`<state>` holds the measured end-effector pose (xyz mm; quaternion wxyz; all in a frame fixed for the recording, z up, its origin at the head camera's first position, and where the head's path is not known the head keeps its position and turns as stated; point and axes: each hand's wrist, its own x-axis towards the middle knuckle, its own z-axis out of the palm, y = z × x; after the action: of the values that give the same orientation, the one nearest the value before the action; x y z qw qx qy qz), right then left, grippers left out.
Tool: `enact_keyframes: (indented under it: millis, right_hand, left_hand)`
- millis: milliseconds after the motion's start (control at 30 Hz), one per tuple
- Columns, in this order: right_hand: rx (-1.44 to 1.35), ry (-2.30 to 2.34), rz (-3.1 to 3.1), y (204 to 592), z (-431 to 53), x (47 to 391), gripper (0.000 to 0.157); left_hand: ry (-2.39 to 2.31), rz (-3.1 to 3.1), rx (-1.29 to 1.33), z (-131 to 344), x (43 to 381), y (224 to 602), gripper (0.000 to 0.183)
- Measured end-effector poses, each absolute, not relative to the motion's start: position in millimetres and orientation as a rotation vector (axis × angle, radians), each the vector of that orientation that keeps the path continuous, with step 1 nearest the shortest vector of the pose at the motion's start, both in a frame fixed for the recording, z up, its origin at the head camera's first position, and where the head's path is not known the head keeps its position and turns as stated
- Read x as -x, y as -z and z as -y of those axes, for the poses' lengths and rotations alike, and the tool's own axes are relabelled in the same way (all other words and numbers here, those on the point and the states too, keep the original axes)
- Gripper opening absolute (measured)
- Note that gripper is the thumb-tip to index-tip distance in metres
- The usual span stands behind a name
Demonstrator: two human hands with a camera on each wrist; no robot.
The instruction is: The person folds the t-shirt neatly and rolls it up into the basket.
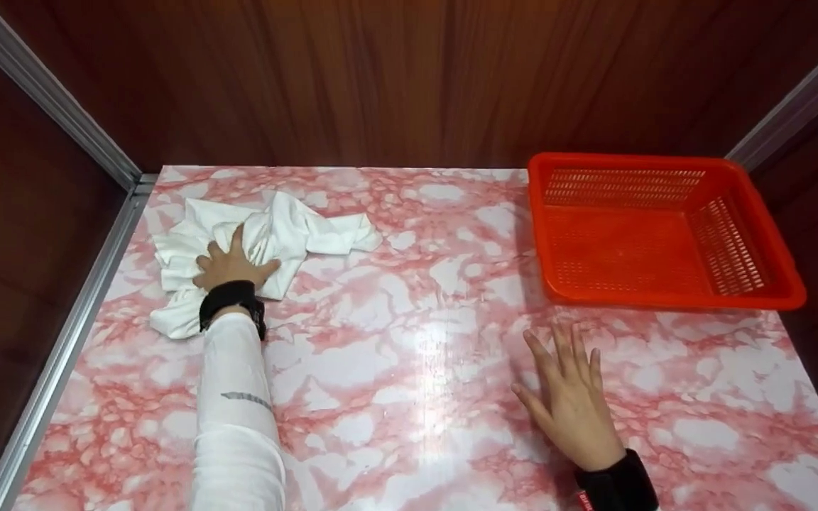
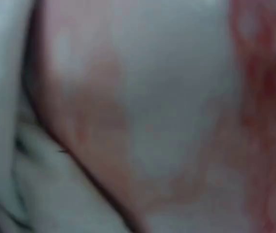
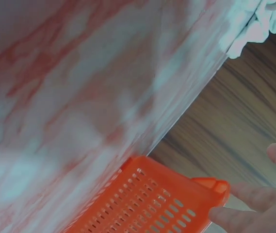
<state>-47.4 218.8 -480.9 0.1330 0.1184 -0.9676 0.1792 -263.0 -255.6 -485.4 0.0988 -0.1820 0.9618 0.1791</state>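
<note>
A crumpled white cloth [image 1: 288, 227] lies spread in folds at the left of the table. On top of it rests my left hand [image 1: 233, 268], fingers spread over the fabric. The left wrist view is blurred and shows pale cloth [image 2: 55, 184] beside the marbled surface. My right hand [image 1: 574, 404] is over the right side of the table with its fingers straight and apart, holding nothing. It is nearest to the red plastic basket [image 1: 629, 294], just short of its front rim. In the right wrist view, the fingers [image 3: 254, 194] overlap the basket's corner.
The table [image 1: 380, 397] has a pink and white marbled top. Dark wood-grain panels [image 1: 409, 85] stand at the back and both sides, with a metal frame strip [image 1: 68, 341] along the left. The basket with slotted walls sits at the back right.
</note>
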Motion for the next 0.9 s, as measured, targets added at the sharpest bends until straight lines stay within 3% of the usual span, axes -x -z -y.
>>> enact_keyframes:
  millis: [267, 667, 900]
  right_hand:
    - [-0.444, -0.539, 2.756, 480, -203, 49, 0.067]
    - [-0.422, -0.567, 2.784, 476, -200, 44, 0.066]
    - [-0.451, -0.555, 2.748, 475, -201, 39, 0.067]
  left_hand:
    - [-0.695, -2.988, 0.523, 258, 252, 487, 0.068]
    - [-1.071, -3.124, 0.338, 235, 227, 451, 0.067]
    - [-1.275, -3.17, 0.17, 189, 198, 413, 0.052]
